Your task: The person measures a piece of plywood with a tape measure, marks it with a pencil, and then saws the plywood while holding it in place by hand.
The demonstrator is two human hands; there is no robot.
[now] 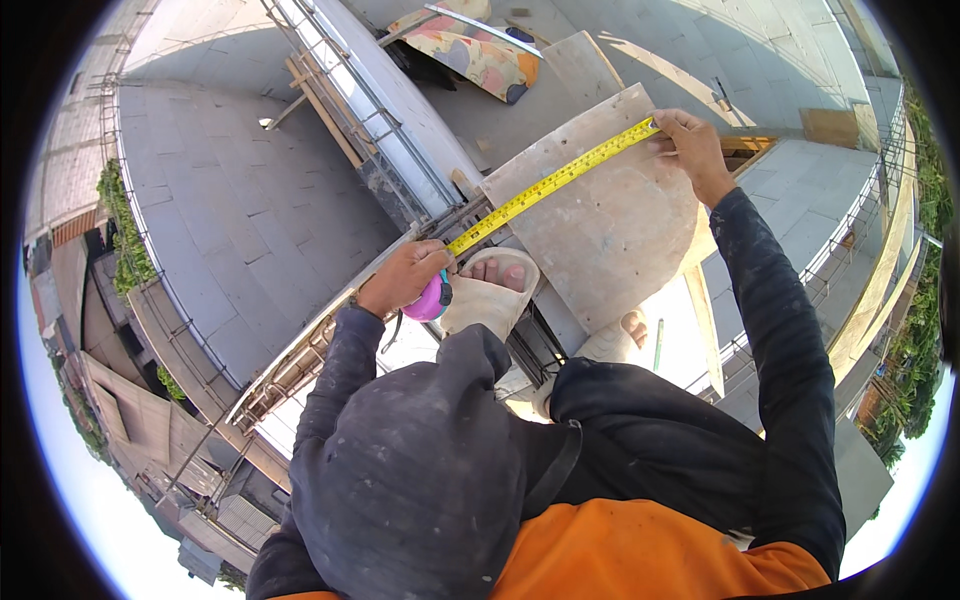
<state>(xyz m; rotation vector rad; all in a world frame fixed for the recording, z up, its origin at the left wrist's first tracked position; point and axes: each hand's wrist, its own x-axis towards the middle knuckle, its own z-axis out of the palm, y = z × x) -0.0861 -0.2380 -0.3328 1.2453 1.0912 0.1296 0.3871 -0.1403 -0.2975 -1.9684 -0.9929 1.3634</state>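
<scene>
A yellow tape measure (555,183) is drawn out at a slant between my two hands. My left hand (407,272) is closed around its purple and teal case, near my sandalled foot (497,285). Up at the right, my right hand (692,152) pinches the free end of the blade between thumb and fingers. The blade stretches across a worn plywood board (590,250), from past its left edge to near its upper right corner. Whether the blade touches the board along its length, I cannot tell.
Steel rebar frames (385,125) run along the wall tops on the left and under my feet. Grey block walls (230,190) drop away on both sides. A pencil-like green stick (659,345) lies near my other foot. Patterned cloth (470,50) lies below, beyond the board.
</scene>
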